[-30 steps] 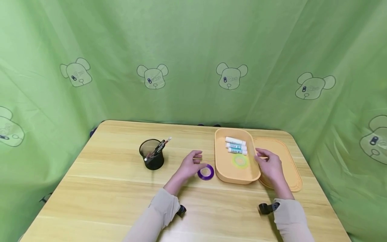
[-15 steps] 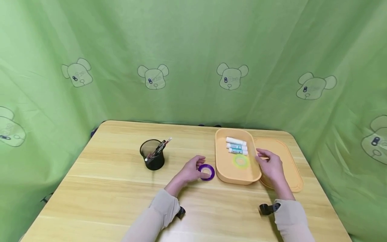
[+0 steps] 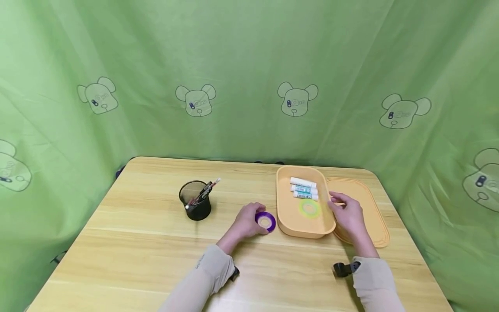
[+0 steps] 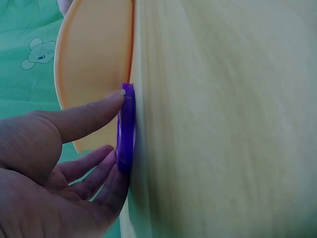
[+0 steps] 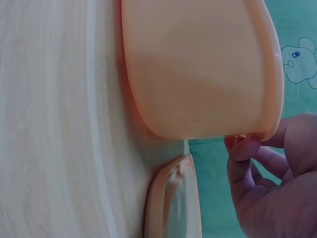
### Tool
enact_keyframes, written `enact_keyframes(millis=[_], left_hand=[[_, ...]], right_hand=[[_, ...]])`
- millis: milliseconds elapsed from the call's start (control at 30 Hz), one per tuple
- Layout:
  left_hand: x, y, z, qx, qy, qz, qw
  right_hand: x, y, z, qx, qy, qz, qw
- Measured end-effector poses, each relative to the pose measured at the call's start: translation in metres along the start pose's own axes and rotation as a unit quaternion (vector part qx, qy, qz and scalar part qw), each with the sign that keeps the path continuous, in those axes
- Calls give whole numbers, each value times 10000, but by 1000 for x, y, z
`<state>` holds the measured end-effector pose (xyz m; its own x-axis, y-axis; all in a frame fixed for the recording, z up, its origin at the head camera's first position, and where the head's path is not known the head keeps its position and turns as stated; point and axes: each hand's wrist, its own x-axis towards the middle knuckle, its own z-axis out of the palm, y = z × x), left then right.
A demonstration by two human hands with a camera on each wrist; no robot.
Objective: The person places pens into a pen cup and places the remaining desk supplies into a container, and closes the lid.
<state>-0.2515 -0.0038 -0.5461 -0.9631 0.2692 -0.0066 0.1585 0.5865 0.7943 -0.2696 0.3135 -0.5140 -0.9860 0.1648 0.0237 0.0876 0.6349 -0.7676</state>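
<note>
My left hand (image 3: 246, 221) pinches a purple roll of tape (image 4: 127, 129) between the thumb and fingers, at the tabletop just left of a peach-orange plastic box (image 3: 302, 224). On the box's right side, my right hand (image 3: 349, 213) grips the rim, with the fingertips at the wall (image 5: 198, 69) in the right wrist view. Inside the open box lie several white-and-teal glue sticks (image 3: 304, 189), side by side. A yellow-green tape roll (image 3: 310, 217) lies flat in front of them.
A matching peach lid (image 3: 374, 216) lies on the table right of the box, partly behind my right hand. Over on the left stands a black mesh pen holder (image 3: 199, 211) with pens and pencils. A green curtain (image 3: 249, 134) surrounds the wooden table (image 3: 136, 242).
My left hand has lowered and closed its thumb and fingers around the purple tape roll's edges. The right hand stays at the box's rim.
</note>
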Motion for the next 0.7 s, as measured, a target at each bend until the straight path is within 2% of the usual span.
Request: enact_keyframes(millis=[300,367,533,700], left_hand=[[1,3,-3,442,34,90,9990],[1,4,-3,434,28,-3,9991],[1,2,-6,-76,-13,-343,9994],[2,-2,-13,-647,59,-498,9966]], right_hand=[[0,-2,-2,10,-15,-5,10000],[0,-2,-2,10,-28,-1,10000],[0,-2,-3,18,-30,-24,10000],[0,-1,-1,8,-44,6,10000]])
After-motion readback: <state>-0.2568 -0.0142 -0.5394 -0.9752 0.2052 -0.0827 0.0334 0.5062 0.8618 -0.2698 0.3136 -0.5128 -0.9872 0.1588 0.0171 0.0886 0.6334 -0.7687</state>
